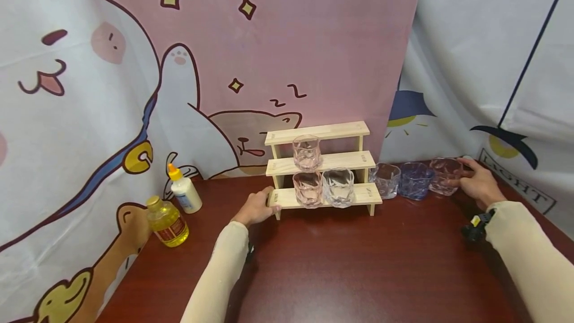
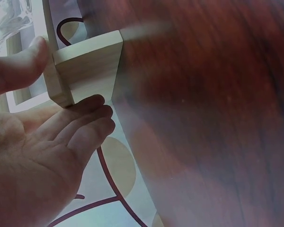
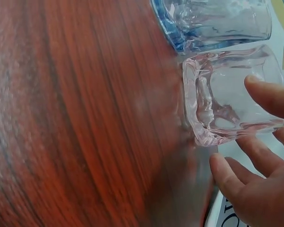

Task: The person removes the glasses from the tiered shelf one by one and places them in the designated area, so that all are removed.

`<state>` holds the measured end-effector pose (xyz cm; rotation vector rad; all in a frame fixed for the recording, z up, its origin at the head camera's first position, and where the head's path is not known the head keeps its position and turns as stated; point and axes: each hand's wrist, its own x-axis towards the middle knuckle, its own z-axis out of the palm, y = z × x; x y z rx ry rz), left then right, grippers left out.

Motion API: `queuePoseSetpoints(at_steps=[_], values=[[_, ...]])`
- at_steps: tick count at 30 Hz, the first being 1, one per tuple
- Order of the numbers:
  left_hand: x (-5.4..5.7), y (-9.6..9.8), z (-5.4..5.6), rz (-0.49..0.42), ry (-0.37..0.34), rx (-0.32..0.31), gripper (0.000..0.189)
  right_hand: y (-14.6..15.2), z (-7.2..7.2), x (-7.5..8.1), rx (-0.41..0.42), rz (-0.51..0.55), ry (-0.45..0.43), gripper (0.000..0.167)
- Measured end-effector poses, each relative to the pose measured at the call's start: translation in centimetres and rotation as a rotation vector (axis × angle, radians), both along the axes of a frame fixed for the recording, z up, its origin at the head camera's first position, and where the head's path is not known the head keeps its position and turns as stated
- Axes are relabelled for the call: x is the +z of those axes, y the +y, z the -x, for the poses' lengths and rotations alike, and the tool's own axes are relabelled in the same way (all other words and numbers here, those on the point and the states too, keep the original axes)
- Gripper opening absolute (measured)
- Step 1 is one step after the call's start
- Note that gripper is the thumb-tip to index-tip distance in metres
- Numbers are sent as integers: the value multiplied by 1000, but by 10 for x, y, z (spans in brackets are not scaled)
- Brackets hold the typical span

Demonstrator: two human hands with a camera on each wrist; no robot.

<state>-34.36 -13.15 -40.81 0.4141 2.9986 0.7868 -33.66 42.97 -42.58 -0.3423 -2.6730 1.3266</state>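
Note:
My left hand [image 1: 256, 207] grips the left end of the lowest board of a three-step wooden rack [image 1: 365, 193]. In the left wrist view its thumb lies on the board and the other fingers reach along the side support. A pink glass [image 1: 309, 191] and a clear glass [image 1: 339, 188] sit on the bottom step, and another pink glass [image 1: 307, 153] on the middle one. At the far right, my right hand [image 1: 482, 186] holds a pink glass [image 3: 227, 94] standing on the table, thumb across its near side and fingers round the other.
Between rack and right hand stand a clear glass [image 1: 385, 181] and a blue glass [image 1: 414, 181], close together. On the left are a yellow oil bottle [image 1: 168, 223] and a white glue bottle [image 1: 186, 194]. A printed cloth [image 1: 341, 54] hangs behind the dark red table [image 1: 341, 263].

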Motion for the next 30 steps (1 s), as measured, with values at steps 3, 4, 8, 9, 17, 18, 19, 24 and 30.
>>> queuePoseSetpoints(at_steps=[3, 4, 8, 9, 17, 18, 19, 24, 30], values=[[-1, 0, 0, -5, 3, -4, 50, 2, 1, -1, 9, 0, -9, 88], [-1, 0, 0, -7, 2, -5, 51, 3, 1, -1, 11, -2, -14, 88], [-3, 0, 1, -12, -1, -10, 51, 9, 1, 0, 28, -22, -23, 89], [-2, 0, 1, -11, -1, -10, 51, 10, 1, 0, 35, -25, -25, 90], [-1, -1, 1, -6, -9, -4, 48, 17, -1, 1, 94, -43, -29, 92], [-1, -1, 1, -4, -8, -5, 48, 18, -1, 1, 109, -45, -25, 92], [-1, -1, 1, -3, -9, -5, 48, 19, -1, 1, 120, -54, -20, 92], [-1, -1, 0, 2, -13, -2, 50, 25, -3, 1, 193, -95, -4, 91], [-1, 0, -1, -6, -3, -2, 50, 26, -5, 7, 260, -157, -22, 94]])
